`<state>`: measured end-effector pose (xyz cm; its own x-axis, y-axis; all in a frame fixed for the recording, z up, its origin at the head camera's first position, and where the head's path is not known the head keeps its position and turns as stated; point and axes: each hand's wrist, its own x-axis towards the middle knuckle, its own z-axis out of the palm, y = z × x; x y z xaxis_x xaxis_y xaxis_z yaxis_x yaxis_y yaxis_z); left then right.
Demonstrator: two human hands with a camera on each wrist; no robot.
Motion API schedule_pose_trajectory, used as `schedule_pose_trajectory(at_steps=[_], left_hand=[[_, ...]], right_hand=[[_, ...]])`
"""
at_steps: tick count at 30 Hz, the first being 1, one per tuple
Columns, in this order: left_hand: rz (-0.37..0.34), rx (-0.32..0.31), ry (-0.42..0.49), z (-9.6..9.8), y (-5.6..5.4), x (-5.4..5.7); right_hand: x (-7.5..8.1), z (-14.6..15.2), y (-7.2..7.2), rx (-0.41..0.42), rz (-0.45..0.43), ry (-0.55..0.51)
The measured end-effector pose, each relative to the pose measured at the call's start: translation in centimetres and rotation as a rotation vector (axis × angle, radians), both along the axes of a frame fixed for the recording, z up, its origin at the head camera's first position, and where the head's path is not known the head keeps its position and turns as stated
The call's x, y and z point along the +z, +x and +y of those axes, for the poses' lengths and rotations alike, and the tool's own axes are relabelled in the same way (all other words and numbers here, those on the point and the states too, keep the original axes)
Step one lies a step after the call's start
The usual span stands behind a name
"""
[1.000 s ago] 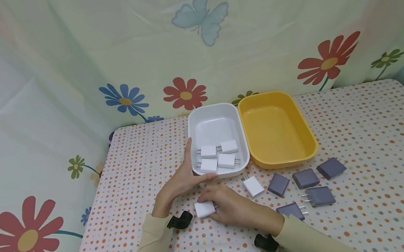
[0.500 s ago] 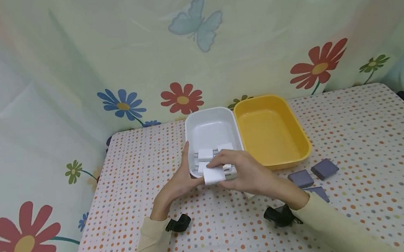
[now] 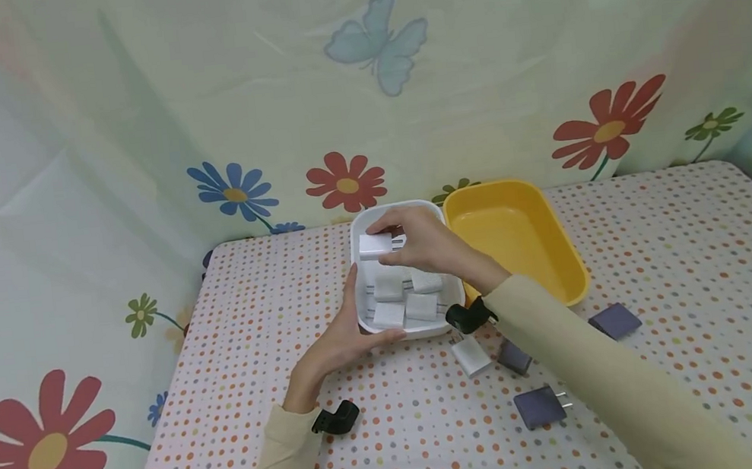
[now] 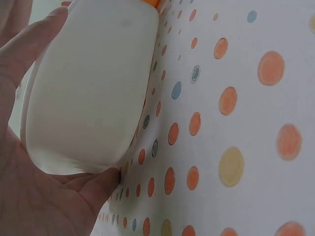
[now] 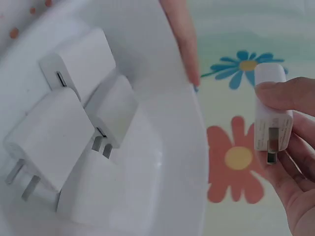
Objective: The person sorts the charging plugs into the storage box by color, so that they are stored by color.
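My right hand pinches a white charger plug between thumb and fingers, over the far part of the white tray. In the right wrist view, the metal prongs of that charger plug point down in the picture. Several white charger plugs lie together in the tray's near half. My left hand holds the tray's near left corner, thumb along the front and fingers along the left side. The left wrist view shows the outside of the tray between thumb and fingers.
A yellow tray stands right beside the white one. In front of them on the dotted tablecloth lie a white charger plug and dark purple charger plugs, some partly hidden by the right forearm. A flowered curtain hangs behind the table.
My right hand has picked the white charger plug up off the table and carried it forward over the tray to its far part. My left hand has kept its place on the tray.
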<state>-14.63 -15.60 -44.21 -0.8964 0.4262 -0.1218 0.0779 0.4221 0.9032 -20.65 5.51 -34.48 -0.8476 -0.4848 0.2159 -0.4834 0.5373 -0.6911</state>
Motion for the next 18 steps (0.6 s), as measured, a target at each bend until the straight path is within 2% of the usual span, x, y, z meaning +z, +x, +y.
schedule_pose_trajectory(at_steps=[6, 11, 18], left_hand=[[0.003, 0.008, 0.013, 0.2, 0.0, -0.3], [0.0, -0.01, 0.047, 0.3, 0.1, -0.5], [0.0, -0.001, 0.042, 0.1, 0.0, -0.5]], right_hand=[[-2.5, -1.0, -2.6, -0.035, -0.12, 0.088], [-4.1, -0.8, -3.5, -0.065, -0.187, 0.125], [-5.0, -0.7, -4.4, -0.063, -0.215, 0.137]])
